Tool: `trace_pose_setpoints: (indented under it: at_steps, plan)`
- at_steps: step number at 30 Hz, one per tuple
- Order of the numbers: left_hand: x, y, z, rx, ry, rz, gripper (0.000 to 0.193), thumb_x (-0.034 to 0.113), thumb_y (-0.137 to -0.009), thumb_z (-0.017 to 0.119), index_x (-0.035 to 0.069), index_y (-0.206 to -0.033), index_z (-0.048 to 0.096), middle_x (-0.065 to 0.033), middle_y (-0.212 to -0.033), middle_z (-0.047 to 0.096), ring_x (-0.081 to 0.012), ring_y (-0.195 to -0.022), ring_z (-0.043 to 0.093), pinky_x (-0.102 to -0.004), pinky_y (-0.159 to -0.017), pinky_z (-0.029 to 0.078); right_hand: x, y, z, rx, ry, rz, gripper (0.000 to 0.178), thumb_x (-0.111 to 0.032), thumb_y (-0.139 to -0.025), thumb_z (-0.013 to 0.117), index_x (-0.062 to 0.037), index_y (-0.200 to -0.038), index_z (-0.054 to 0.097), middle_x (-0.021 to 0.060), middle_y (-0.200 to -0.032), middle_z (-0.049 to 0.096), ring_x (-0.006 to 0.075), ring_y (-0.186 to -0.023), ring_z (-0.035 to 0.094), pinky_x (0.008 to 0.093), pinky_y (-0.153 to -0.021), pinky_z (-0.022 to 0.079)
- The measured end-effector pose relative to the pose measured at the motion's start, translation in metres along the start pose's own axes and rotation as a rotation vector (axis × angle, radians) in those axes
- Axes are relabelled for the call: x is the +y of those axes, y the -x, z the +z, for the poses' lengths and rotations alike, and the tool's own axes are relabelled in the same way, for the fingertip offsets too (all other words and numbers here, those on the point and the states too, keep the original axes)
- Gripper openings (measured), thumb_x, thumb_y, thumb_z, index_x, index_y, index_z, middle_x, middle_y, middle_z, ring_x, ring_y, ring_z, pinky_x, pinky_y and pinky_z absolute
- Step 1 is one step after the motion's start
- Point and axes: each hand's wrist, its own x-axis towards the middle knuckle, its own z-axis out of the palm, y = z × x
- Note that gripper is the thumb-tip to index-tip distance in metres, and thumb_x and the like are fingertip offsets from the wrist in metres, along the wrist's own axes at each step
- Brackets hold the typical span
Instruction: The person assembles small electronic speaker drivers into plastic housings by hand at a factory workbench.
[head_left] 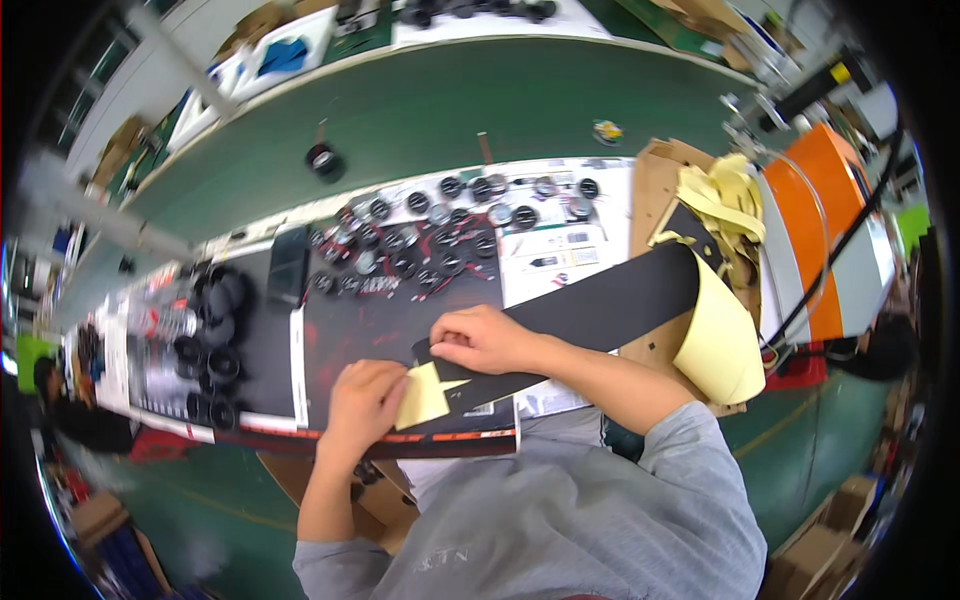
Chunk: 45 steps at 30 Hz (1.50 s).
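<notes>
A wide black strip [600, 305] with a pale yellow underside runs from my hands toward the right, where its end [722, 345] curls over and shows the yellow side. My left hand [362, 402] is closed on a small piece of yellow paper [423, 396] at the strip's left end. Fingers curled, my right hand [485, 342] grips the same end of the strip from above. Its fingertips are partly hidden. Behind my hands, several small round black parts with wires [405, 255] lie on a dark mat [345, 345].
Crumpled yellow paper strips [722, 200] lie in a cardboard box [650, 190] at right, beside an orange and grey machine [810, 230]. Black round parts [215, 345] and a clear bottle [165, 322] stand at left. A dark tray [289, 265] lies behind the mat's left side.
</notes>
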Motion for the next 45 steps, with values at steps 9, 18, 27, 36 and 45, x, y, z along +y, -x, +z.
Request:
trace_pose_setpoints:
  at_steps: [9,18,27,36,45]
  plan:
    - [0.049,-0.273,0.031,-0.140,0.105,0.299,0.029,0.015,-0.082,0.064,0.000,-0.108,0.063,-0.0171,-0.102,0.065,-0.0278,-0.092,0.065,-0.0344,-0.080,0.050,0.019,-0.009,-0.014,-0.131,-0.629,0.262,0.015,-0.014,-0.083,0.071,-0.0023,-0.081,0.063,-0.0038,-0.064,0.056,0.0027,-0.059,0.048,0.0208,-0.052,0.040]
    - [0.060,-0.354,0.071,-0.631,-0.145,0.179,0.036,0.026,-0.079,0.067,0.006,-0.109,0.065,-0.0142,-0.097,0.067,-0.0304,-0.091,0.064,-0.0388,-0.080,0.050,0.023,-0.009,-0.023,-0.164,-0.648,0.220,0.018,-0.018,-0.080,0.072,-0.0017,-0.080,0.064,0.0008,-0.064,0.061,0.0072,-0.058,0.053,0.0252,-0.053,0.043]
    - [0.032,-0.335,0.083,-0.330,-0.199,0.601,0.038,0.021,-0.076,0.072,0.000,-0.106,0.063,-0.0152,-0.100,0.064,-0.0285,-0.088,0.062,-0.0351,-0.078,0.050,0.021,-0.014,-0.025,-0.199,-0.604,0.206,0.020,-0.019,-0.079,0.073,-0.0009,-0.081,0.065,0.0023,-0.067,0.063,0.0082,-0.059,0.056,0.0257,-0.054,0.044]
    - [0.021,-0.201,0.013,0.213,0.435,-0.110,0.033,0.003,-0.074,0.075,-0.001,-0.104,0.061,-0.0053,-0.087,0.061,-0.0092,-0.071,0.058,-0.0243,-0.060,0.048,0.027,-0.008,-0.020,-0.234,-0.693,0.204,0.015,-0.015,-0.083,0.072,-0.0018,-0.085,0.066,-0.0025,-0.071,0.060,0.0029,-0.064,0.053,0.0193,-0.057,0.043]
    - [0.027,-0.070,0.043,0.382,1.566,-0.716,0.025,0.005,-0.094,0.055,0.000,-0.118,0.052,-0.0133,-0.118,0.059,-0.0188,-0.104,0.060,-0.0331,-0.088,0.054,-0.001,-0.011,-0.027,0.058,-0.660,0.250,0.012,-0.013,-0.088,0.068,-0.0014,-0.093,0.067,-0.0050,-0.072,0.059,-0.0004,-0.066,0.050,0.0171,-0.058,0.041]
